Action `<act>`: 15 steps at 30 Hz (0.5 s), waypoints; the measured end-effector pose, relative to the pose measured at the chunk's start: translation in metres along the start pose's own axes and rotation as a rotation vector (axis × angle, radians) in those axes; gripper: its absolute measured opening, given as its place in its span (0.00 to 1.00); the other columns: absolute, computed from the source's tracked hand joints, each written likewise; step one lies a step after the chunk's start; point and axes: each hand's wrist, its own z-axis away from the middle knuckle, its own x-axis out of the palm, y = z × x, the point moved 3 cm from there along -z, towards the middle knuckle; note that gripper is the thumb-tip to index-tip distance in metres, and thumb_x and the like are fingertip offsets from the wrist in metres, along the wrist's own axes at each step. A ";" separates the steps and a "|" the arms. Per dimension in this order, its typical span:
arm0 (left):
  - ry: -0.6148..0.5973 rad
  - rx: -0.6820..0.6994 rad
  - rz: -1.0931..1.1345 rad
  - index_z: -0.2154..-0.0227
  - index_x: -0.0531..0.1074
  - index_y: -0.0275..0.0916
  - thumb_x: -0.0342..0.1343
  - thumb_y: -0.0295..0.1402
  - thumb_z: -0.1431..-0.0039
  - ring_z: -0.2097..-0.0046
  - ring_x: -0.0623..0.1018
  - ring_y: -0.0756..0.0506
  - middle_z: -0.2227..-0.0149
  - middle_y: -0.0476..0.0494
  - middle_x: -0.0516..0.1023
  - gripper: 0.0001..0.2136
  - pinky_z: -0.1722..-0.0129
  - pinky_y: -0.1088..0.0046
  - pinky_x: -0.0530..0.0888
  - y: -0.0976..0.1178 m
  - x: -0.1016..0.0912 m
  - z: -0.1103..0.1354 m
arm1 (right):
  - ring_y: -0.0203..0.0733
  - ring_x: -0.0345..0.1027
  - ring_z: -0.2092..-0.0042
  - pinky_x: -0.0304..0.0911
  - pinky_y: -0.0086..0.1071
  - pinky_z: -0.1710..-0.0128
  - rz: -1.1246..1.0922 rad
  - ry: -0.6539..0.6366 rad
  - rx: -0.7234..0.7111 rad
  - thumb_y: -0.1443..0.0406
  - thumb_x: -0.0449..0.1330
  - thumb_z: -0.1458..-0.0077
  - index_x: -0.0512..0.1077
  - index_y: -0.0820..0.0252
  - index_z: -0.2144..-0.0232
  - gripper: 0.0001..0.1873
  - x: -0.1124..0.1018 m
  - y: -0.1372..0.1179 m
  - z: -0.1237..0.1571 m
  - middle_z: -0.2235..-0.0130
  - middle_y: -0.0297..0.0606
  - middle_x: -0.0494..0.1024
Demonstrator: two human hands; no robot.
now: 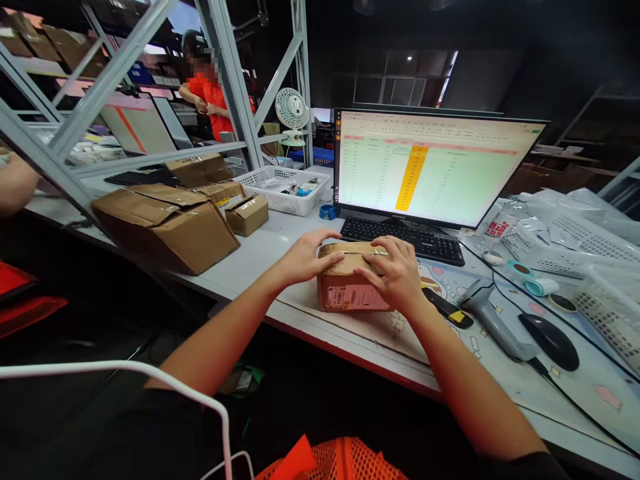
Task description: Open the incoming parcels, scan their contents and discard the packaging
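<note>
A small brown cardboard box [331, 280] with a pinkish printed label on its front stands on the desk mat, close to the desk's front edge. My left hand [311, 257] grips its left side, thumb on the top and fingers over the far edge. On the right, my right hand [397, 272] holds the other top corner with bent fingers. Clear tape shines on the box top, where the flaps meet. Right of the box lies a black and yellow box cutter [447, 308], and beyond that a grey barcode scanner [500, 327].
Behind the box are a black keyboard [405, 239] and a monitor [430, 170]. Larger cardboard boxes [167, 223] and a white basket [285, 190] stand at left. A mouse [549, 340] and cables lie right. An orange mesh basket [345, 460] is below; a person in orange [213, 100] stands behind the rack.
</note>
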 end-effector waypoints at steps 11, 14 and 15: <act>-0.144 -0.009 -0.558 0.60 0.79 0.36 0.45 0.39 0.26 0.59 0.81 0.37 0.61 0.33 0.83 0.18 0.55 0.63 0.73 0.029 0.009 -0.052 | 0.54 0.67 0.39 0.58 0.48 0.40 0.002 -0.055 0.031 0.51 0.64 0.30 0.83 0.55 0.69 0.19 0.000 -0.003 -0.003 0.43 0.44 0.81; -0.101 -0.139 -0.432 0.69 0.78 0.37 0.43 0.39 0.26 0.62 0.79 0.40 0.67 0.38 0.82 0.22 0.58 0.66 0.73 0.000 0.011 -0.071 | 0.54 0.68 0.38 0.58 0.48 0.38 -0.008 -0.076 0.054 0.53 0.62 0.28 0.81 0.55 0.67 0.18 -0.001 -0.002 0.000 0.42 0.45 0.81; -0.122 -0.149 -0.419 0.71 0.78 0.37 0.44 0.40 0.27 0.63 0.78 0.40 0.69 0.39 0.82 0.22 0.60 0.67 0.73 -0.008 0.013 -0.077 | 0.52 0.70 0.42 0.59 0.46 0.39 -0.013 -0.111 0.065 0.54 0.61 0.27 0.81 0.55 0.65 0.17 0.000 -0.001 0.000 0.46 0.45 0.83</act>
